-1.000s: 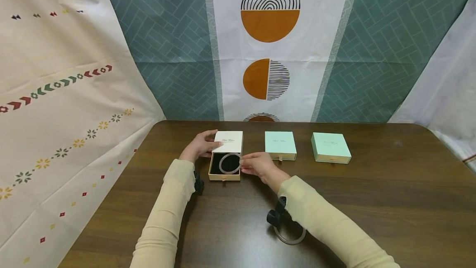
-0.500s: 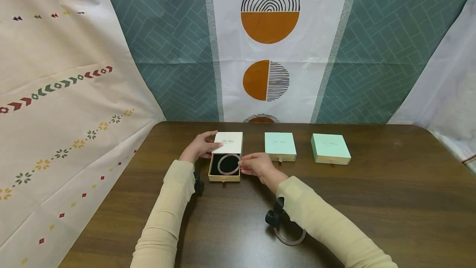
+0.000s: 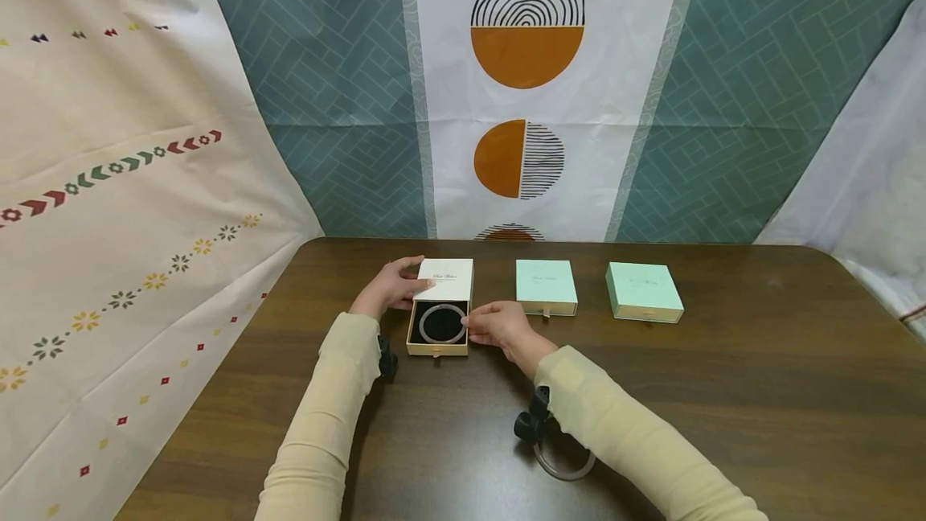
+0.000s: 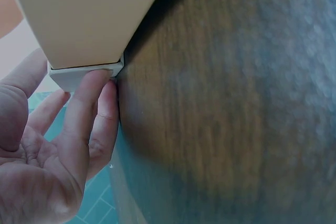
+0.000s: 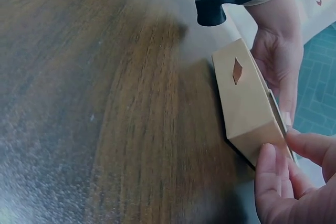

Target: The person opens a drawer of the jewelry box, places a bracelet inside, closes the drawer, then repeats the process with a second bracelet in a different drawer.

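In the head view a white-topped drawer-style gift box (image 3: 445, 279) stands with its black-lined drawer (image 3: 437, 350) pulled out toward the person. Inside that drawer lies a pale grey-mauve bangle (image 3: 432, 339). My left hand (image 3: 391, 288) holds the box cover, thumb on top and the other fingers along its left side and back; the left wrist view shows those fingers (image 4: 79, 114) against its end. My right hand (image 3: 502, 326) reaches over the drawer's right rim and pinches the bangle's right edge. In the right wrist view, fingertips (image 5: 269, 156) touch the drawer's outer wall; the bangle is hidden there.
Two mint-green boxes, one middle (image 3: 546, 281) and one right (image 3: 644, 289), stand closed along the back of the brown wooden table (image 3: 760, 392). A second bangle (image 3: 564, 476) lies near the front, partly under the right wrist's black camera mount (image 3: 531, 420). Patterned cloths hang behind.
The bangle has slid left and settled flatter, more centred in the drawer, with my right fingertips shifting slightly left. My left hand keeps its hold on the box cover.
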Tool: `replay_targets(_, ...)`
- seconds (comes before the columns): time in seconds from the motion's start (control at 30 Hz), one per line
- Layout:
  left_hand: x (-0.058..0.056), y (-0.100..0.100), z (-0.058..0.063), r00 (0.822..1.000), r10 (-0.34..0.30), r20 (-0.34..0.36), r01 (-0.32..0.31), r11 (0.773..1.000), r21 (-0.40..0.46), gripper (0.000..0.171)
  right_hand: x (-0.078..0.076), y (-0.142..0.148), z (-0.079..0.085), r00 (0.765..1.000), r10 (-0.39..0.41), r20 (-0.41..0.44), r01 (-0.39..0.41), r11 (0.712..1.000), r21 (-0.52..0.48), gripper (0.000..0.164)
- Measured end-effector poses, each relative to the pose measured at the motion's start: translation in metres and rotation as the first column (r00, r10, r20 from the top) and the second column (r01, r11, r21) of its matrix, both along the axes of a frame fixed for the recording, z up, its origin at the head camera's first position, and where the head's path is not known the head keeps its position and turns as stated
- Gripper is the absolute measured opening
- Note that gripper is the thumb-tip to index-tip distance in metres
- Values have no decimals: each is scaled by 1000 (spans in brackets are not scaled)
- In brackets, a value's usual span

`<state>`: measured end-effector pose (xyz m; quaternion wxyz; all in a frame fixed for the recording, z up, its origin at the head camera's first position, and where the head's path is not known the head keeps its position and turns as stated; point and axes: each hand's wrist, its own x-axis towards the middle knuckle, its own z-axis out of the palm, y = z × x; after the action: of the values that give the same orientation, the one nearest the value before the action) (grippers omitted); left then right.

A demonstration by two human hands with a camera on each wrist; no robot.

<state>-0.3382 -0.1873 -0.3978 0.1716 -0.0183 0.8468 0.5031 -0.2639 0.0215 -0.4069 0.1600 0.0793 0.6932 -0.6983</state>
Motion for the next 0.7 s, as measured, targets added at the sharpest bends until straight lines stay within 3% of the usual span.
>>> replay_targets(0.7, -2, 4, 1, 1000, 16, 1, -16, 1000, -14, 70, 2, 9, 6, 999, 32, -5, -31, 999, 19, 18)
